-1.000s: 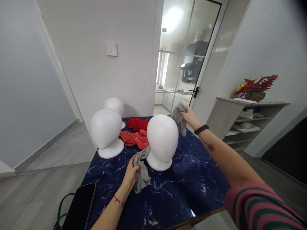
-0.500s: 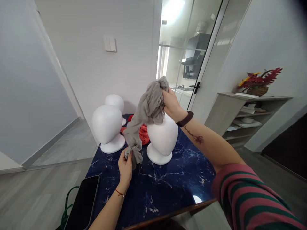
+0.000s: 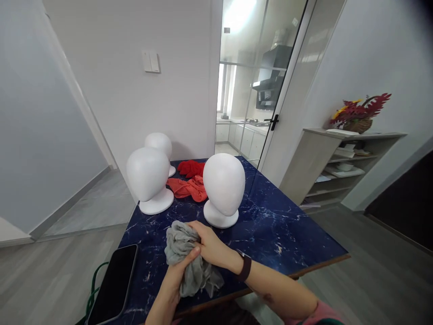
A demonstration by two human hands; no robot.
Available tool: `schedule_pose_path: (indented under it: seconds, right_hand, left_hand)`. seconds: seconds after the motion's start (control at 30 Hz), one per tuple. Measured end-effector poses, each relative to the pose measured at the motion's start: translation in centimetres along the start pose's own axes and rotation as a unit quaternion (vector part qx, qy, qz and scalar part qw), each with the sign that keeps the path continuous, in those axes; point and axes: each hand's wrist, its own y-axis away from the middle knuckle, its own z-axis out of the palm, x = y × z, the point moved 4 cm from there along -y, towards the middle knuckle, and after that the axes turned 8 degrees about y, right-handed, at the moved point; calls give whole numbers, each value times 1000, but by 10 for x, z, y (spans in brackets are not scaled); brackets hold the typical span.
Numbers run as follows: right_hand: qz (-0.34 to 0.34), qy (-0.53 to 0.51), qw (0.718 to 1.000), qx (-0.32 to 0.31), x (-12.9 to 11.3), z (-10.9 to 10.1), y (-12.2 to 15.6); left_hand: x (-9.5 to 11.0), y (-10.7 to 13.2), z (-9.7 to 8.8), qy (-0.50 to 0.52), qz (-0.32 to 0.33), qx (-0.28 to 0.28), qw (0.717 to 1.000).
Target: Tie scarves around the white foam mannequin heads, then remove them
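A crumpled grey scarf [image 3: 187,259] lies bunched near the front edge of the dark blue marble table [image 3: 280,230]. My left hand [image 3: 176,276] grips its lower part, fingers closed into the cloth. From the right, my right hand [image 3: 211,243] lies over the bundle with its fingers curled onto it; a dark band is on that wrist. Just beyond the hands stands a bare white foam head [image 3: 223,188].
Two more white foam heads [image 3: 149,178] [image 3: 158,145] stand at the table's back left. Orange cloth [image 3: 186,188] and red cloth [image 3: 191,167] lie between them. A black phone [image 3: 113,282] rests at the front left corner. A shelf unit [image 3: 338,171] stands to the right.
The grey scarf was stretched from the table up over the nearest foam head; my right hand brought it down and both hands now bunch it on the table near me.
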Motion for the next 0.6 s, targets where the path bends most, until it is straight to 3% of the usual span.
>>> schedule_pose_path:
  seconds: [0.1,0.17,0.27,0.33,0.4,0.47,0.6]
  right_hand:
    - [44,-37,998,-39,20,-6,19]
    - [86,-76,993,-38,42,-18,35]
    - [172,-43,979,103,86,-50,63]
    - [218,38,946,235,114,-76,78]
    - [232,112,915,312,133,-97,82]
    - [217,155,910,318,146,-109,72]
    - [156,173,937,261,162,-108,35]
  left_hand:
    - [4,-7,-8,-14,62,40,997]
    - [15,-10,-15,-77,126,75,986]
    - [34,-12,-15,-198,223,81,951]
    - [44,-12,-3,-248,272,33,929]
    - [52,-11,12,-268,304,-9,914]
    - [58,-10,26,-272,325,-32,905]
    - [66,-13,38,-340,371,-69,861]
